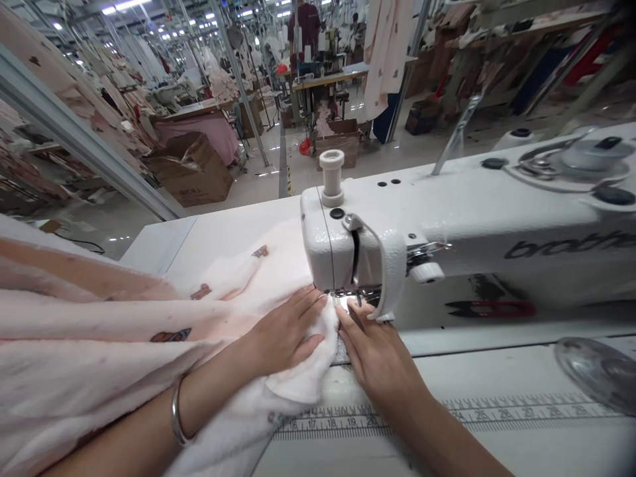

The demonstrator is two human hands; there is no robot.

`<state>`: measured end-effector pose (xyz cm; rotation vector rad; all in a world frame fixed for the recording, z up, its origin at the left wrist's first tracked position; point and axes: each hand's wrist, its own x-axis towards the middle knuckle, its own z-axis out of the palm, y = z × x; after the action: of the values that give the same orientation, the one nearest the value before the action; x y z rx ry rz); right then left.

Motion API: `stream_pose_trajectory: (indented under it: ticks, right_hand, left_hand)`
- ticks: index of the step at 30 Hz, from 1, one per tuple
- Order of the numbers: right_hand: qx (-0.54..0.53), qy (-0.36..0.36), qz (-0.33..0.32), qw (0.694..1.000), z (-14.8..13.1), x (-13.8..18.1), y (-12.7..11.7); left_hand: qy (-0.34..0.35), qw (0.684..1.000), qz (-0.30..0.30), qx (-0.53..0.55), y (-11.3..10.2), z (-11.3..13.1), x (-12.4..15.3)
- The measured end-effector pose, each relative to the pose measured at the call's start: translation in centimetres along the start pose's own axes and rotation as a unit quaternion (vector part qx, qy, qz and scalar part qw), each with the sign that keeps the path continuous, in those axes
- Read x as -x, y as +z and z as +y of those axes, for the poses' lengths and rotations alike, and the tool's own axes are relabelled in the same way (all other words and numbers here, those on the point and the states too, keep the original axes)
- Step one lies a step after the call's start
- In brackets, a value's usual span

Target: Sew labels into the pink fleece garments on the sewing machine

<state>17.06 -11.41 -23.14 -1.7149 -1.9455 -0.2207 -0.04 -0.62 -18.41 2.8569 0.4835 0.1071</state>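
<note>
A white sewing machine (348,232) stands in front of me, its needle area lit. Pale pink plush fabric (213,324) with small printed figures spreads over the left of the table, and its edge runs under the machine head. My left hand (288,331) lies flat on this fabric just left of the needle, fingers stretched forward and thumb apart. To the right of the needle, my right hand (372,344) rests with its fingers extended at the fabric's edge. The machine head partly covers its fingertips, and no held object shows in it.
Red-handled thread snips (491,309) lie under the machine arm. A printed ruler (342,422) runs along the table front, with a clear round dish (596,371) at right. Beyond the table stand a cardboard box (191,172), metal poles and other workstations; a person (304,30) is far back.
</note>
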Motion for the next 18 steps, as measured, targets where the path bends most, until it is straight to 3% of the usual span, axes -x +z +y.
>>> stream_pose_trajectory:
  ticks: [8,14,18]
  right_hand:
    - [-0.001,0.017,0.004,1.000,-0.6,0.4,-0.6]
    - [-0.012,0.020,0.001,1.000,-0.9,0.4,-0.6]
    - [-0.025,-0.019,-0.025,0.999,-2.8,0.2,-1.4]
  left_hand:
    - [0.015,1.000,0.008,-0.026,0.3,-0.3,0.1]
    - [0.030,0.997,0.064,-0.016,0.9,-0.5,0.2]
    - [-0.052,0.993,0.098,-0.041,0.7,-1.2,1.0]
